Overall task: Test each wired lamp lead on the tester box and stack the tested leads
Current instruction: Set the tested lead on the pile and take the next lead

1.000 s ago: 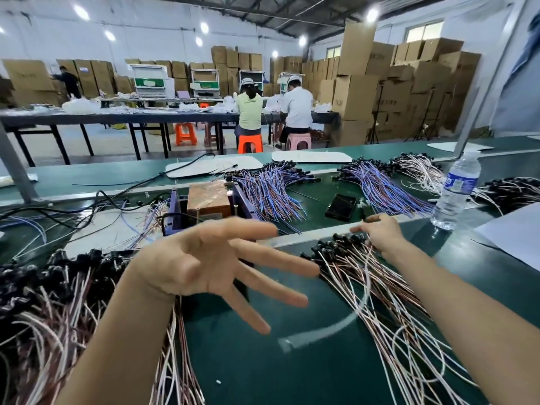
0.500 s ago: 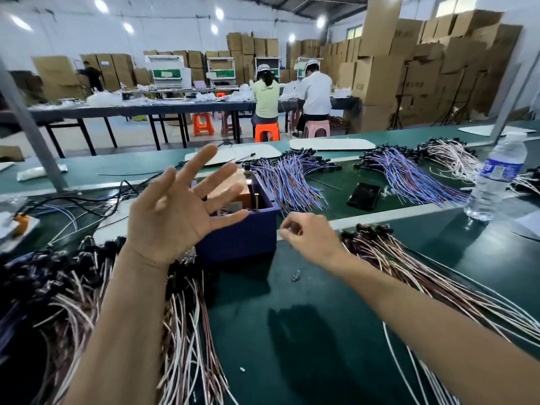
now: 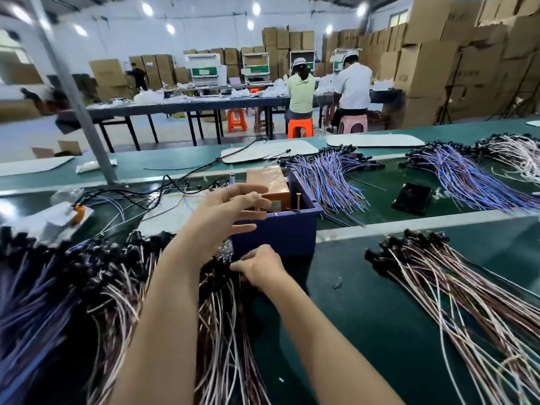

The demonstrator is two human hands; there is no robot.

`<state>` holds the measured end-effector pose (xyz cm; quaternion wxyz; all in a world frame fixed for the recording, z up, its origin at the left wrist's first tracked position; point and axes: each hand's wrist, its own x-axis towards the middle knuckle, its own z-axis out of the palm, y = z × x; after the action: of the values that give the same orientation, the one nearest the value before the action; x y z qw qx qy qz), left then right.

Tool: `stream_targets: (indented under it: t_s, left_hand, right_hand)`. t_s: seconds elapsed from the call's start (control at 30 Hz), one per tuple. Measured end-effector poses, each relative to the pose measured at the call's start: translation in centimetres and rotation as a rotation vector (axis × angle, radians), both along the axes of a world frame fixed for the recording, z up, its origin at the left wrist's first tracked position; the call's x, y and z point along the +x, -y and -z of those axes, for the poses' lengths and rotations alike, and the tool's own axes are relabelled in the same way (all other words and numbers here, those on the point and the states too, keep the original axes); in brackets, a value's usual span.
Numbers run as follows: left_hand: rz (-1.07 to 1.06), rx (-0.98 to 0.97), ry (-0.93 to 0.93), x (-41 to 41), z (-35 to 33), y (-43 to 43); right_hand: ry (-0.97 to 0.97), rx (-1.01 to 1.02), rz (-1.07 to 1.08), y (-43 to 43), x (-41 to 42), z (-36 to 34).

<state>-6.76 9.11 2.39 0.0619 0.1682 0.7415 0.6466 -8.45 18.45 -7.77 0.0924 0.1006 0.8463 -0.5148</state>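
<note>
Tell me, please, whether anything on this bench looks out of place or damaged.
A tiny loose piece lies alone on the green mat, between the blue tester box and the right-hand pile of leads, touching neither; it is too small to identify. Nothing else stands out.

green counter (image 3: pixel 365 317) | blue tester box (image 3: pixel 280 232) stands mid-counter | left of box: heap of leads (image 3: pixel 73 287) | right of box: fanned leads (image 3: pixel 467 287) | behind box: purple-wired leads (image 3: pixel 330 179) | behind-right of box: black case (image 3: pixel 412 197)

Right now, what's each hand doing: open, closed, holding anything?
Left hand: open, holding nothing.
Right hand: curled into the leads; grip cannot be told.
</note>
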Motion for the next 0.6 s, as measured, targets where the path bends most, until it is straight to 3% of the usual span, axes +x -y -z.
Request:
stream_targets:
  t_s: [0.2,0.6]
  left_hand:
    - [-0.029,-0.035,0.001,-0.1,0.4,-0.4]
    - [-0.102,-0.130,-0.031,-0.7,1.1,-0.6]
  right_hand:
    - [0.054,-0.120,0.130,0.2,-0.8,1.6]
    - [0.051,-0.439,0.086,-1.0,0.0,0.0]
